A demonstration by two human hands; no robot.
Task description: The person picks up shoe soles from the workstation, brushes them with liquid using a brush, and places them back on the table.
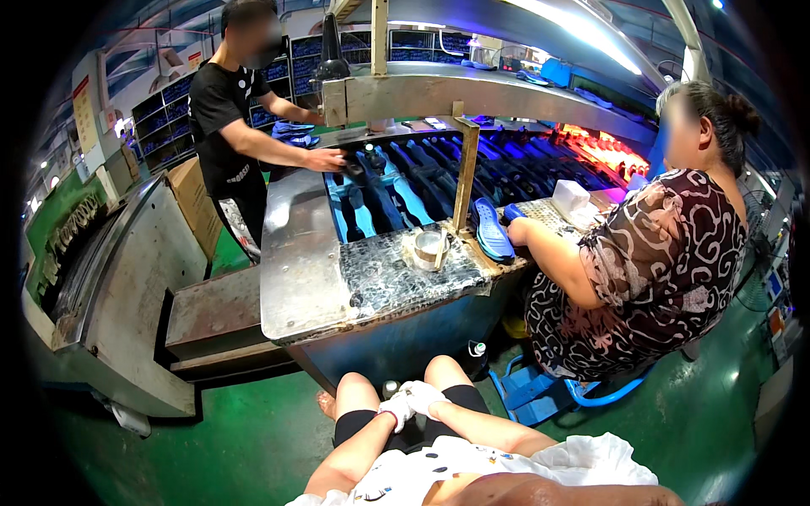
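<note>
My left hand (396, 410) and my right hand (425, 398), both in white gloves, rest together between my knees. Their fingers look folded in against each other, and no object shows in them. In front of my knees stands a metal-edged workbench (304, 297). On its near patterned top sits a round container (430, 245) with a stick-like tool leaning in it. A blue shoe sole (491, 229) lies at the bench edge, close to the hand of a person on my right.
A conveyor (392, 190) carries blue soles toward a glowing red heater (601, 150). Across it a person in black (229, 114) reaches over the belt. At right a person in a patterned dress (650, 253) sits by a blue stool (540, 392). A bottle (477, 352) stands under the bench.
</note>
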